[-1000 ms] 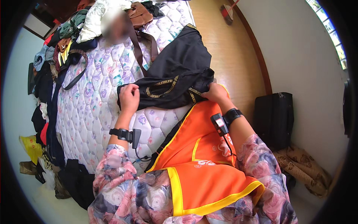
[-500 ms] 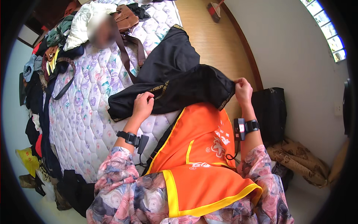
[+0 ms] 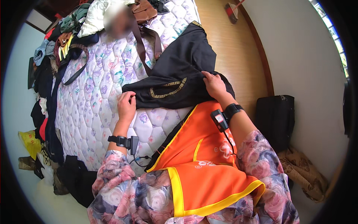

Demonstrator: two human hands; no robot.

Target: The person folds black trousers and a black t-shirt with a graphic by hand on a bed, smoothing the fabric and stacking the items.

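Observation:
A black garment (image 3: 186, 52) with gold key-pattern trim lies across the right side of the mattress (image 3: 85, 115). Its near part is folded over, and a curved band of the trim shows on top. My left hand (image 3: 126, 106) is closed on the garment's left edge, fingers curled. At the right part of the fold, my right hand (image 3: 215, 85) pinches the black cloth, knuckles up; its thumb is partly hidden. Both wrists wear black straps with small devices. Below the garment is the orange, yellow-edged apron (image 3: 209, 186) on me.
A brown bag (image 3: 144, 12) with a long strap lies at the far end of the mattress. Piled clothes (image 3: 43, 80) line its left side. Right of me stand a black case (image 3: 275, 119) and a brown patterned bundle (image 3: 304, 173). A broom head (image 3: 232, 14) rests by the wall.
My right hand has moved left from the garment's right end onto the fold. My left hand has shifted left to its left edge. The curved gold trim now shows more fully.

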